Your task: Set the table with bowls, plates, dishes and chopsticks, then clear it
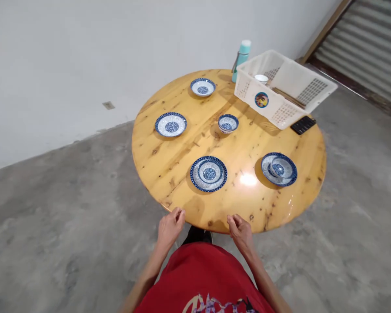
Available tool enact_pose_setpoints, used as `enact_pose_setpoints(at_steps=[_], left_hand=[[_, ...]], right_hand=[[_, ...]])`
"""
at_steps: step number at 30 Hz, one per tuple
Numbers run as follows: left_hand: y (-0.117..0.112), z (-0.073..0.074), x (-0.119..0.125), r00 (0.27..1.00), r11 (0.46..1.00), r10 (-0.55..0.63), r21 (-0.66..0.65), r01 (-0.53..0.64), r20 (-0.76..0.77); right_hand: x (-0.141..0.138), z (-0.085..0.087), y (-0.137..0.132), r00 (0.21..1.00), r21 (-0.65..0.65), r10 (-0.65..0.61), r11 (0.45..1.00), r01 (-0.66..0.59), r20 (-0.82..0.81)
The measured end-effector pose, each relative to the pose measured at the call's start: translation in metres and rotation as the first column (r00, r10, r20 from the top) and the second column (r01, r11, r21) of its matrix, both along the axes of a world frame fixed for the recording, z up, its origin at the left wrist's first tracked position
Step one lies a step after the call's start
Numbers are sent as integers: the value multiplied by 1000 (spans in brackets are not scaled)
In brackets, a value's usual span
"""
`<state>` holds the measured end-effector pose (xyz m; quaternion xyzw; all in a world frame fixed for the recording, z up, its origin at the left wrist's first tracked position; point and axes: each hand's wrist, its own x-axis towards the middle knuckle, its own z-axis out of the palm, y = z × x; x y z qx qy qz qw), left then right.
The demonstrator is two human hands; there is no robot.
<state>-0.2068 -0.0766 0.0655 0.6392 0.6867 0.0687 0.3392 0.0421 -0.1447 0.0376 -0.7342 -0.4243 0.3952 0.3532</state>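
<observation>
My left hand is curled shut at the near edge of the round table, with nothing seen in it. My right hand is also closed by that edge, a little to the right, and looks empty. Closest to both is a blue-and-white plate carrying a smaller round dish, seemingly a bowl. Another plate, to the right, has a bowl on it. A single bowl stands mid-table. Two more plates lie at the left and far side.
A white plastic basket stands at the back right, with a white bowl and chopsticks inside. Behind it is a turquoise bottle. A black phone-like object lies beside the basket on the wooden table.
</observation>
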Motion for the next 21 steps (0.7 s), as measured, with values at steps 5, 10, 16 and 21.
enact_pose_setpoints(at_steps=[5,10,16,21], left_hand=[[-64,6,7,995,995,-96,-26,96,-13],[-114,15,-8,999,998,-44,-44,42,-31],[-124,21,-22,999,999,22,-30,-21,25],[-101,14,-44,996,1000,-1,5,0,94]], right_hand=[[0,-9,-57,996,-5,-55,999,54,-68],[-20,-10,-83,990,-9,29,1000,-30,-138],[-33,-6,-86,984,23,118,993,-115,-135],[-54,-7,-76,991,-8,43,999,-44,-127]])
